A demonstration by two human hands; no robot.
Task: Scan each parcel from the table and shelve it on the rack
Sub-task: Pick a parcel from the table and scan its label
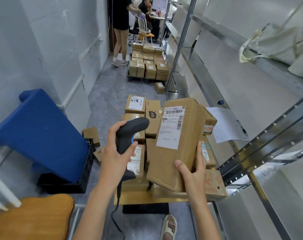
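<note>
Nearest, my right hand [192, 172] grips the box [175, 142] by its lower corner, above the table [147, 198]; my left [115, 153] holds the scanner [130, 134]. Stiff, dented cardboard, probably light; I'd grip the edges. Beyond, rack [251, 94] waits.

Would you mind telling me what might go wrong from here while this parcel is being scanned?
1. The right hand holds the tall parcel only at its lower edge, tilted; it may tip or slip onto the stacked parcels below.
2. The scanner in the left hand sits beside the shipping label, not squarely facing it, so the scan may miss.
3. The scanner cable hangs near the sandalled foot and could snag.
</note>
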